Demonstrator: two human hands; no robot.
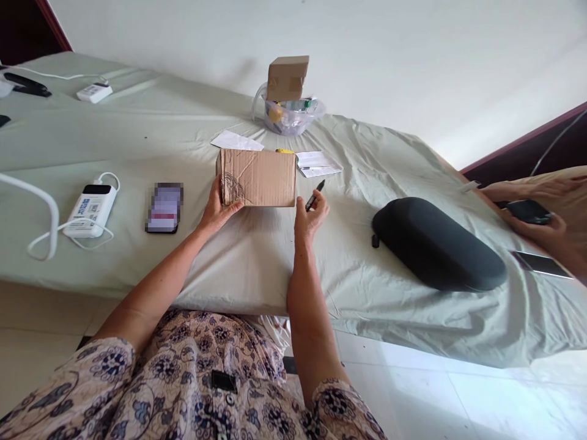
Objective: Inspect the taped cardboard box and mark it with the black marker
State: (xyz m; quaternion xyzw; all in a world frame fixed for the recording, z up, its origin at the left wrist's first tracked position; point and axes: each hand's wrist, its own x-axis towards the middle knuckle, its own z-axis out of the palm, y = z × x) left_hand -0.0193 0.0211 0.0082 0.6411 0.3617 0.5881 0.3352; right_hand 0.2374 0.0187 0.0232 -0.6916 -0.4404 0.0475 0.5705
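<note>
A brown cardboard box [268, 177] is tilted up in front of me, with black scribbled lines at its lower left. My left hand [217, 208] grips the box at its lower left corner, thumb across the near face. A black marker pen [315, 194] is held in my right hand [312, 217], its dark tip pointing up and away. The right hand is just off the box's lower right corner; whether its thumb touches the box I cannot tell. Behind the box lie white papers [238, 141], one with a pen [316, 167] on it, and a small yellow thing [285, 151].
A clear plastic basket [293, 122] carries another cardboard box [287, 79]. Leftward lie a phone [164, 208] and a white power bank [92, 208] with cables. A black case [438, 244] and black cap [375, 241] are at right. Another person's hand [545, 229] holds a dark object.
</note>
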